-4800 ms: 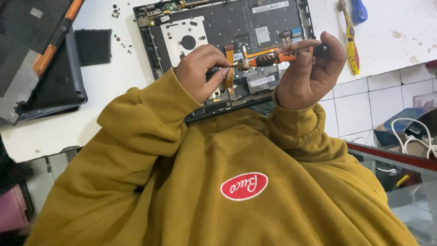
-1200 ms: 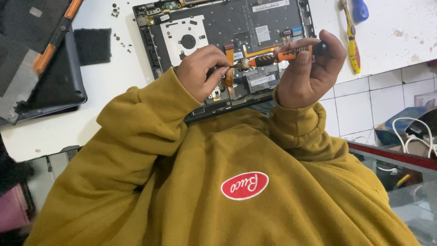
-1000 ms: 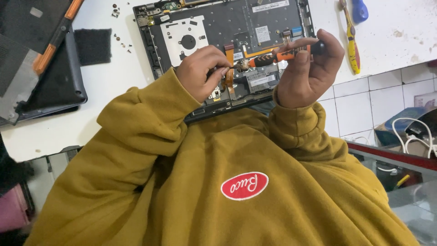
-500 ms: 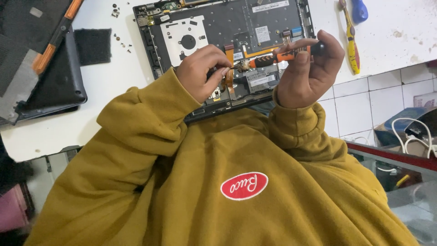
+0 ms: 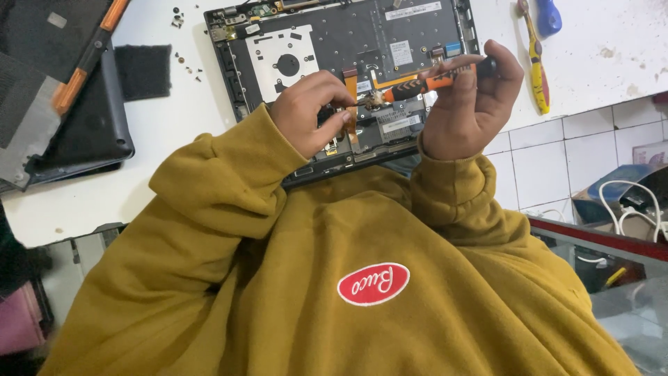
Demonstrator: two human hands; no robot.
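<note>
An opened laptop base [image 5: 348,42] lies on the white table, its insides showing. My left hand [image 5: 309,111] pinches a small metal part [image 5: 372,101] just above the base's near edge. My right hand [image 5: 470,104] grips an orange-and-black screwdriver [image 5: 431,80] held almost level, its tip meeting that small part. Orange flat cables [image 5: 351,83] run under my fingers. Both arms wear mustard-yellow sleeves.
A dark laptop cover with an orange strip [image 5: 62,90] lies at the left, beside a black pad [image 5: 142,69] and loose screws [image 5: 182,59]. A yellow-handled tool [image 5: 534,59] and a blue one [image 5: 548,15] rest at the right. Tiled counter edge and cables [image 5: 626,202] sit lower right.
Hardly anything differs: both hands stay in place over the laptop base, with the screwdriver shifting only slightly between my right fingers.
</note>
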